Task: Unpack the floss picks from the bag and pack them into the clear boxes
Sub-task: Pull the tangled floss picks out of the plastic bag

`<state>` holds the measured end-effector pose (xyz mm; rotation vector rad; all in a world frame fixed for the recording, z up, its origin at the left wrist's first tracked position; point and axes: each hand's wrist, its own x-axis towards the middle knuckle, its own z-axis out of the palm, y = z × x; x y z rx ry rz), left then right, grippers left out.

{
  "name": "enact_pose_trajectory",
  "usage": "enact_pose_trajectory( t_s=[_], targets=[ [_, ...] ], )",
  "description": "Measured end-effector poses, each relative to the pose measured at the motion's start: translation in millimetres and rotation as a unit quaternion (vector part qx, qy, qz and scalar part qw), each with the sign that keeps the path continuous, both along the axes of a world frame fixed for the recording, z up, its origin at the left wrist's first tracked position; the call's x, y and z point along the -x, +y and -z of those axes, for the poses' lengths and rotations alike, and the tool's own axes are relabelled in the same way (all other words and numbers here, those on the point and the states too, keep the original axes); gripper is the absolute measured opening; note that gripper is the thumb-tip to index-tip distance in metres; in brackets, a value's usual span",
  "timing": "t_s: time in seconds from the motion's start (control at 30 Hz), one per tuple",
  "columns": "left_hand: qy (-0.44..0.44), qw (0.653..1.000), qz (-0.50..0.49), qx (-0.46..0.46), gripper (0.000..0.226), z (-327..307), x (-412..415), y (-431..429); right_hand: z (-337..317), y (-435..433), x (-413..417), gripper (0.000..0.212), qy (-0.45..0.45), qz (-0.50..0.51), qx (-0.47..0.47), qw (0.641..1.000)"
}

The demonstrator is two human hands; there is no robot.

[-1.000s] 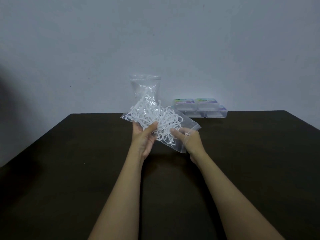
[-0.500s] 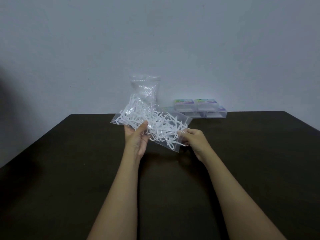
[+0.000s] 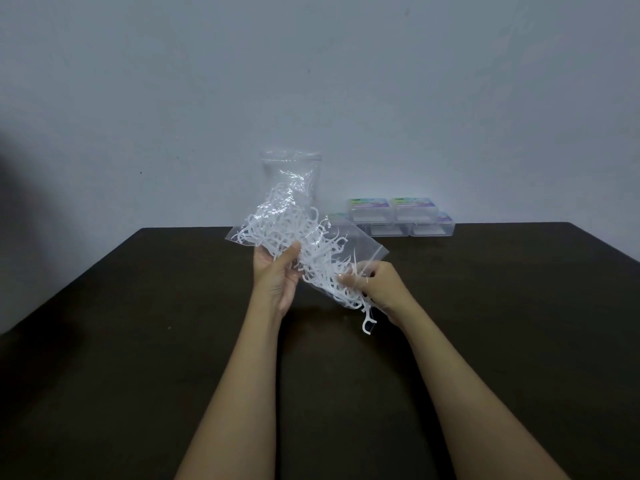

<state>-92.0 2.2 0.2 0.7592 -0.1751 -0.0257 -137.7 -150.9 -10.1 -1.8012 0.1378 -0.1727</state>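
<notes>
A clear plastic bag (image 3: 360, 242) full of white floss picks (image 3: 294, 233) hangs in the air above the dark table, tilted down to the right. My left hand (image 3: 275, 271) grips its upper left part, thumb on top. My right hand (image 3: 375, 282) pinches the bag's lower right end, where several picks stick out. One floss pick (image 3: 368, 323) dangles below that hand. Several clear boxes (image 3: 393, 216) with coloured labels are stacked at the table's far edge against the wall.
A second clear bag (image 3: 292, 178) with a few picks stands upright against the wall behind the held bag. The dark table (image 3: 138, 341) stretches wide on both sides of my arms; its far edge meets the grey wall.
The bag has tipped so its right end points down. My right hand has moved lower and to the right, and picks now poke out of that end, one hanging below.
</notes>
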Motion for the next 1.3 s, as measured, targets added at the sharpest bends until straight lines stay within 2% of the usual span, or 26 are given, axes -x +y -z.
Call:
enact_pose_trajectory(
  t_s=[0.17, 0.27, 0.5, 0.87, 1.03, 1.13, 1.3],
  targets=[
    [0.004, 1.000, -0.010, 0.024, 0.042, 0, -2, 2, -4, -7, 3, 0.034, 0.001, 0.019, 0.015, 1.000],
    [0.003, 0.999, -0.010, 0.035, 0.043, 1, -4, 4, -7, -11, 5, 0.020, 0.011, 0.018, 0.022, 1.000],
    [0.027, 0.998, -0.036, 0.053, 0.051, 0, -6, 11, -6, -14, 2, 0.010, -0.006, 0.027, 0.036, 0.999],
    [0.022, 0.998, -0.034, 0.046, 0.050, -3, -5, 11, -4, -11, 0, 0.033, -0.045, -0.005, 0.043, 0.998],
    [0.000, 0.999, -0.017, 0.034, 0.044, -4, -3, 6, -1, -3, -3, 0.059, 0.002, 0.008, 0.195, 0.981],
    [-0.002, 0.999, -0.019, 0.026, 0.041, -5, -2, 6, -4, -5, -2, 0.036, 0.015, 0.018, 0.227, 0.974],
    [0.002, 0.999, -0.033, 0.037, 0.041, -5, -3, 7, -6, -11, 0, 0.021, -0.019, 0.025, 0.203, 0.979]
  ],
)
